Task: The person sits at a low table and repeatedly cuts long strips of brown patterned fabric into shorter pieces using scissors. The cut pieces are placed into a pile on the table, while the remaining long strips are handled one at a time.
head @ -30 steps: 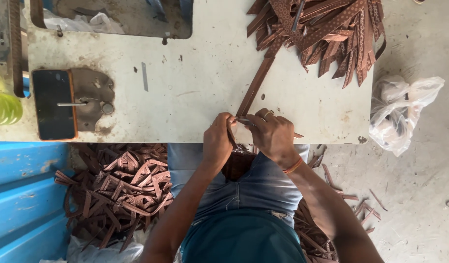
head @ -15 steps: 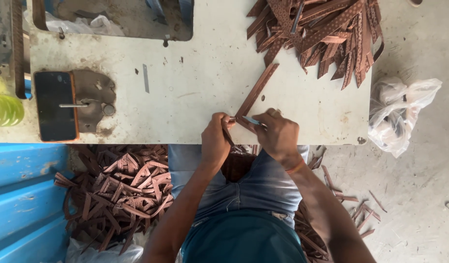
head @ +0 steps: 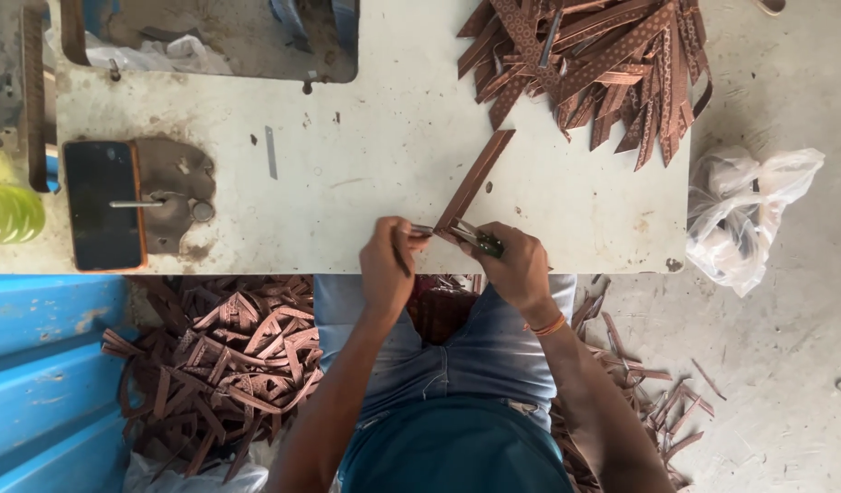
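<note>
Left hand (head: 388, 265) fingers pinch the near end of a brown leather strip (head: 475, 181), pinning it flat at the edge of the white worktable (head: 365, 173); right hand (head: 516, 265) grips a small cutter (head: 480, 240) at that end. Unworked strips (head: 594, 64) lie piled at the far corner, finished pieces (head: 229, 356) on the floor.

A worn white work table (head: 365, 173) stands on a grey concrete floor (head: 785, 365), a blue panel (head: 37, 365) beside it, in daylight.

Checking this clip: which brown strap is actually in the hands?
The single brown strap lying apart from the heap, its near end between left hand and right hand.
</note>
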